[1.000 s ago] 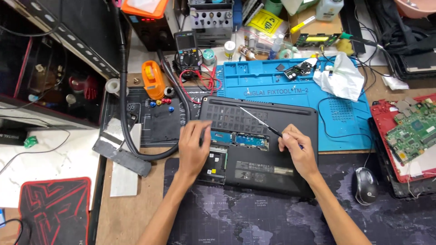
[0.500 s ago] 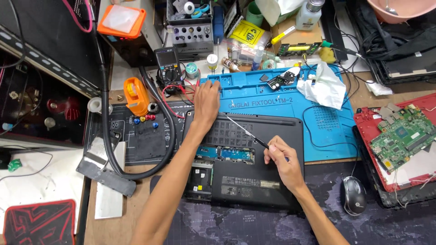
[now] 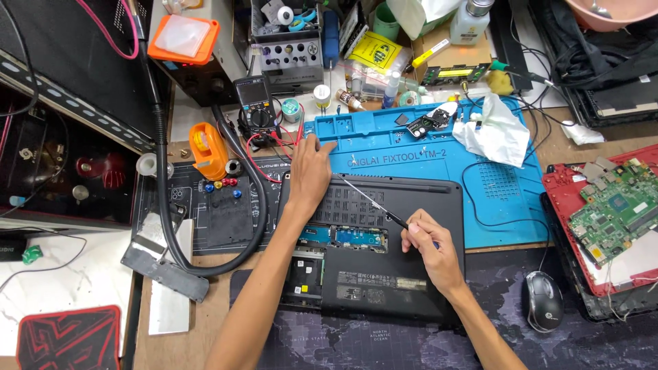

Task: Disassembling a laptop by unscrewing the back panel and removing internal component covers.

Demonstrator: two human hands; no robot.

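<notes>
Bench: cluttered repair workbench (image 3: 205, 322) is carrying a blue silicone work mat (image 3: 493, 185) and a dark desk mat (image 3: 384, 342); a multimeter (image 3: 255, 103), an orange tool (image 3: 208, 149) and a black hose (image 3: 164, 171) are lying to the left
Work piece: black laptop (image 3: 384, 288) is lying underside up, straddling both mats, directly below the camera
Progress: a cover section is already off, judging by the exposed blue circuit board (image 3: 343, 236) and open bay at the lower left; the main base panel is appearing to be in place still; remaining screws cannot be made out
Left hand: left hand (image 3: 310, 171) is resting flat with fingers spread and open, holding nothing, fingertips reaching onto the blue mat's edge, palm pressing on the laptop's upper left corner
Right hand: right hand (image 3: 428, 247) is closing in a pinch on a slim screwdriver (image 3: 370, 202); the shaft is slanting up and left across the vent grille
Side items: red laptop shell with green motherboard (image 3: 610, 205) and a mouse (image 3: 545, 310) are lying at the right
</notes>
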